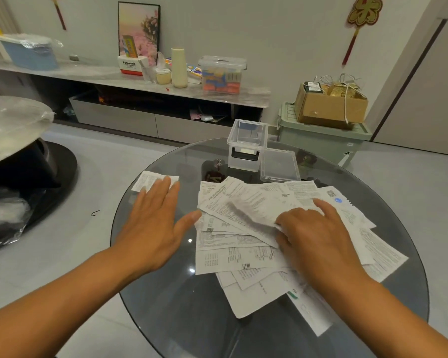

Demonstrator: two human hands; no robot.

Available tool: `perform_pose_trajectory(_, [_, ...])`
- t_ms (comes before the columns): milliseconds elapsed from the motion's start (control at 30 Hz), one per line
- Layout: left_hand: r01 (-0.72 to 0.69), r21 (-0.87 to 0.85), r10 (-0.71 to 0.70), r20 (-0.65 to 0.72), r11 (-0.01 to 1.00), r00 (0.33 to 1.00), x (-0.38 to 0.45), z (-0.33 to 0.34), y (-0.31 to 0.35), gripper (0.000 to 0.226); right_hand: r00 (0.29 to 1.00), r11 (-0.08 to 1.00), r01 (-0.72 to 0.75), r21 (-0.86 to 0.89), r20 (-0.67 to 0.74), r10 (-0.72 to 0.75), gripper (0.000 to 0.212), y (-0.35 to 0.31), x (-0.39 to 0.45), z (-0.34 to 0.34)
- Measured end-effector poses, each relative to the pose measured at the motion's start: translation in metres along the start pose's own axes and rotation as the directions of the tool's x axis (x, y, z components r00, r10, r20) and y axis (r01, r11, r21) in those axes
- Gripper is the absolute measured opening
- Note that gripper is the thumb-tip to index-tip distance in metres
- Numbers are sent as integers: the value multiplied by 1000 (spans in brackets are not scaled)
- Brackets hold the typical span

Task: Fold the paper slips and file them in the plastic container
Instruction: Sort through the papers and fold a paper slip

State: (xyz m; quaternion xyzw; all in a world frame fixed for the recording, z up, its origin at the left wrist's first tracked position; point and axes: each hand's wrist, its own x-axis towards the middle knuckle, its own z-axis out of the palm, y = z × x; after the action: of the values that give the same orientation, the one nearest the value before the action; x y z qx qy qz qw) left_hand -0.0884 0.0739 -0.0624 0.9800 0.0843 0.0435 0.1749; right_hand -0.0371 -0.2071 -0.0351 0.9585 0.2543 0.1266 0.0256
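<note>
While the left hand (153, 223) lies flat (fingertips on a folded slip (150, 180)), the right hand's (318, 239) grip pinches a loose slip (246, 208).

Home living room: low media console (130, 117) along wall; framed picture (139, 29), red hanging ornament (361, 19) above it.

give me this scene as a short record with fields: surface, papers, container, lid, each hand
surface: round dark glass table
papers: loose pile of paper slips spread flat at the table's middle and right; one separate slip at the far left
container: clear plastic container open at the far edge, nothing clearly inside
lid: clear lid lying flat to the container's right
left hand: flat, fingers straight, fingertips on the separate slip
right hand: on the pile, fingers curled at the edge of a top slip
</note>
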Motion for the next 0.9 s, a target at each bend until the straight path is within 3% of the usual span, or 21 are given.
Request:
perform_pose_trajectory(100, [-275,-132,270,-55,952,961,-13,-10,23,77,981,986,169,9,-100,-167,19,-10,-12,-2])
perform_pose_trajectory(200, [-496,-215,520,71,841,851,-26,-5,40,73,951,954,298,36,-101,-293,18,-21,-21,2])
perform_pose_trajectory(267, [-565,-164,584,116,809,803,-29,7,46,66,928,923,371,100,-87,-363,12,-24,-24,3])
perform_pose_trajectory(367, [-543,-194,565,84,817,821,-29,17,49,46,909,878,401,260,5,-416,15,-21,-22,-8])
perform_pose_trajectory(500, [-417,-426,489,69,803,870,-28,19,42,10,897,843,268,467,198,-395,40,-2,-19,-17])
perform_pose_trajectory(567, [-273,-571,400,107,774,910,-29,14,40,18,889,825,168,540,278,-364,60,11,-20,-17])
perform_pose_trajectory(633, [-234,-617,402,147,752,904,-29,8,36,20,882,820,144,554,304,-361,66,19,-19,-16])
perform_pose_trajectory(733, [-278,-577,466,205,768,861,-29,0,28,18,911,825,215,523,197,-363,40,21,-15,-8])
perform_pose_trajectory(800, [-402,-441,519,183,803,835,-29,-2,24,16,939,778,183,601,128,-319,22,17,-13,-7])
perform_pose_trajectory(867, [-483,-263,534,175,835,827,-32,-1,25,25,943,742,113,661,165,-290,7,12,-13,-10])
perform_pose_trajectory(900, [-454,-226,495,181,862,850,-35,-1,28,33,940,737,73,672,200,-275,15,8,-13,-11])
